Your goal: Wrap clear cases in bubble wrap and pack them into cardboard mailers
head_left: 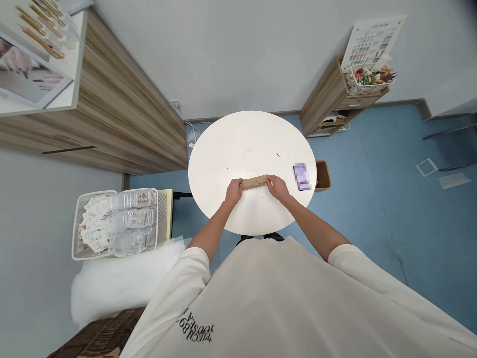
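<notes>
Left hand [234, 192] and right hand [278, 188] holding opposite ends of a cardboard box [255, 182] on a round table [249, 144]; blurred packet [301, 176] to the hands' right.

Cardboard box [255, 182] on round table [246, 144], basket [76, 223] to the left

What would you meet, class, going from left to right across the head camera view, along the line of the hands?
white basket of clear packets, left hand, tan cardboard strip, right hand, pixelated flat item, brown cardboard box
</notes>
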{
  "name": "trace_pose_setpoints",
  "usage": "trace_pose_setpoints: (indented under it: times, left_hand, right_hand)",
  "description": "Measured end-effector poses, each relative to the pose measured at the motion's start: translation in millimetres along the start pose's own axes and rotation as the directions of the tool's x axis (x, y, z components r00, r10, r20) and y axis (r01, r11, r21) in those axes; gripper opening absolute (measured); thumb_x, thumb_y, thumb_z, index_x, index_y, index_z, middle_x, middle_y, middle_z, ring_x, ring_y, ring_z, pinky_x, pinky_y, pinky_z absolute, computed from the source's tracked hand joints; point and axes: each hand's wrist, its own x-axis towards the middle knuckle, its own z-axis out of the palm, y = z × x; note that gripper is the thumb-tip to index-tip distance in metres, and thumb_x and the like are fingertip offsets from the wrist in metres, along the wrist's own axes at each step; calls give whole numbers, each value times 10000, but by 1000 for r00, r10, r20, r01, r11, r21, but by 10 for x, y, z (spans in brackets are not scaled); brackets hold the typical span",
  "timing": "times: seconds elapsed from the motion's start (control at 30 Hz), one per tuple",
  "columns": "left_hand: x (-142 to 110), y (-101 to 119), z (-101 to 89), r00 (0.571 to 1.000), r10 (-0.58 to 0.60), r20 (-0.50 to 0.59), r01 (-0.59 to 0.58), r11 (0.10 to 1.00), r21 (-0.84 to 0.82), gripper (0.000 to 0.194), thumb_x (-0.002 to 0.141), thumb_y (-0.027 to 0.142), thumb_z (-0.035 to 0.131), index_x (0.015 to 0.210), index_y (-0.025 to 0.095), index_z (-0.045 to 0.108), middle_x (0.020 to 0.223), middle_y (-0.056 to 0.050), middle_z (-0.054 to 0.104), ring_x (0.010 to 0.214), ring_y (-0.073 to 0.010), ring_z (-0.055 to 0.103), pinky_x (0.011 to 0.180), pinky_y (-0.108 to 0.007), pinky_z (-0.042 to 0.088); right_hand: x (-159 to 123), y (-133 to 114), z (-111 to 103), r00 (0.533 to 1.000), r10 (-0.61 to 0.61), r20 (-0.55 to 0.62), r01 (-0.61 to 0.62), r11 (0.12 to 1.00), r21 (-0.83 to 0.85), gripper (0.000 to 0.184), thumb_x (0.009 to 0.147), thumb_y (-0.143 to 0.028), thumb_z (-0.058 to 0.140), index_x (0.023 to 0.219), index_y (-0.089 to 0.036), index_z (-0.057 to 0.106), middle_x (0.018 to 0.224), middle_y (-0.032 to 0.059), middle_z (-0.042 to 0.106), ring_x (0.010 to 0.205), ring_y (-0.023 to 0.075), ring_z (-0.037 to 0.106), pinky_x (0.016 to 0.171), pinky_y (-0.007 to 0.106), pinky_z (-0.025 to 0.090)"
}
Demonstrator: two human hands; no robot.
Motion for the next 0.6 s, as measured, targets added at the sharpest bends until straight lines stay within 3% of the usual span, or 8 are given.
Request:
trace_pose_setpoints:
  times: [0.07, 0.17, 0.33, 0.5, 0.6]
  left_hand:
    - [6, 15, 33, 999, -54, -2, 54, 995, -88, 340, 946, 150, 544, 1270, 212, 626, 1185, -107, 616, 956, -210, 659, 914, -360, 521]
    - [-37, 49, 62, 996, -82, -30, 76, 986, -148, 401, 938, 109, 529, 1319, 213, 594, 1249, -118, 616, 1022, -218, 662, 932, -373, 529]
    - [-264, 13, 124, 995, -89, -43, 77, 970, -231, 499, 931, 109, 506, 1415, 229, 499, 1312, -127, 588, 1120, -219, 642, 942, -367, 538]
    - [-528, -190, 335, 986, -167, 11, 165, 964, -210, 563, 917, 151, 540, 1466, 197, 426, 1300, -150, 567, 1184, -241, 603, 991, -394, 511]
    - [-600, -296, 412, 976, -203, 75, 214, 958, -190, 519, 906, 154, 549, 1419, 182, 472, 1283, -153, 571, 1164, -235, 613, 999, -387, 501]
  right_hand:
    - [45, -49, -31, 994, 109, -4, -109, 992, 63, 320, 994, -277, 442, 1205, -212, 674, 1145, 95, 709, 1074, 256, 641, 953, 415, 512]
    - [33, -75, -44, 978, 207, -5, -205, 968, 144, 407, 948, -242, 507, 1350, -213, 569, 1115, 76, 693, 1013, 224, 649, 895, 376, 524]
    - [-190, -17, 96, 982, 189, 14, -189, 969, 159, 574, 910, -203, 529, 1478, -223, 448, 1171, 72, 637, 1047, 206, 631, 939, 364, 511]
    - [-481, 47, 362, 952, 264, 156, -281, 954, 103, 506, 939, -264, 529, 1440, -200, 493, 1133, 91, 633, 1023, 217, 637, 892, 350, 526]
    - [-577, 80, 478, 941, 282, 188, -300, 951, 73, 457, 942, -247, 506, 1397, -204, 530, 1219, 117, 613, 1066, 226, 634, 910, 357, 531]
